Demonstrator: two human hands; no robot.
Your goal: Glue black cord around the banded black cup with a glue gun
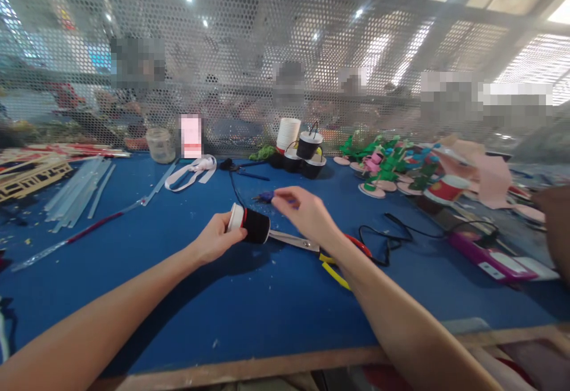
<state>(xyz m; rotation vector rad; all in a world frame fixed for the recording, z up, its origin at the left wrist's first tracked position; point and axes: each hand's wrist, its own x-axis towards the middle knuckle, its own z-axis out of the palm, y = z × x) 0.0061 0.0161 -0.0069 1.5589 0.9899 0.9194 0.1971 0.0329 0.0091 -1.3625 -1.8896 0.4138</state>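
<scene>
My left hand is wrapped round a black paper cup with a white rim and a thin red band. The cup is tipped on its side above the table, its rim toward my palm. A thin black cord runs up from near its rim. To the right, my right hand has its fingers pinched on a small blue tool with a dark tip; its exact kind is unclear. Beneath my right wrist lie scissors with red and yellow handles, partly hidden by the forearm, blades pointing at the cup.
Translucent glue sticks and a glass jar are at left. White ribbon lies farther back. Stacked white cups, small black buckets and green crafted pieces line the mesh screen. A purple power strip sits at right.
</scene>
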